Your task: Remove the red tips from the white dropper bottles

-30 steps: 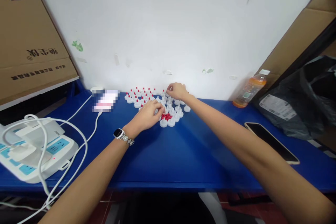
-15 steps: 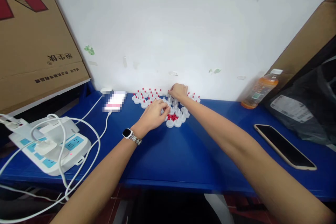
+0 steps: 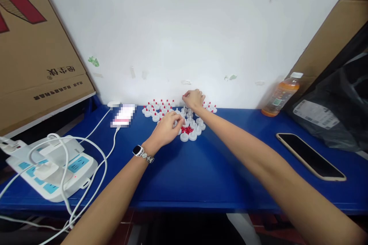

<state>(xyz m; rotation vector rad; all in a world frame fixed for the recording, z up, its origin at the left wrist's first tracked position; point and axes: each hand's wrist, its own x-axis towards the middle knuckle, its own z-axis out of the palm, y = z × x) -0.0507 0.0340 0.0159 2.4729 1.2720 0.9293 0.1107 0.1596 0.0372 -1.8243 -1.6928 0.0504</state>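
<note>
My right hand (image 3: 194, 98) reaches to the back of the table by the wall. Its thumb and fingertips are pinched, with a bit of red showing at their tips, likely a small red tip cap (image 3: 184, 96). Nearer to me, my left hand (image 3: 169, 127) is curled with thumb and forefinger close together, beside the white nozzle caps (image 3: 193, 136); what it grips is mostly hidden. Several bare white nozzle caps ring a pile of loose red tip caps (image 3: 188, 130). White nozzle caps with red tips (image 3: 155, 116) stand in rows at the back left, others (image 3: 212, 108) right of my right hand.
On the left lie a power strip (image 3: 51, 172) with looped white cables and a lit phone (image 3: 124, 115). A large carton (image 3: 43, 57) rises behind them. To the right are a tilted orange drink bottle (image 3: 280, 97), a dark phone (image 3: 310, 157) and a dark plastic bag (image 3: 339, 111).
The view has shifted slightly. My right hand stays at the back, and red now shows at its fingertips. My left hand keeps nearly the same place beside the caps.
</note>
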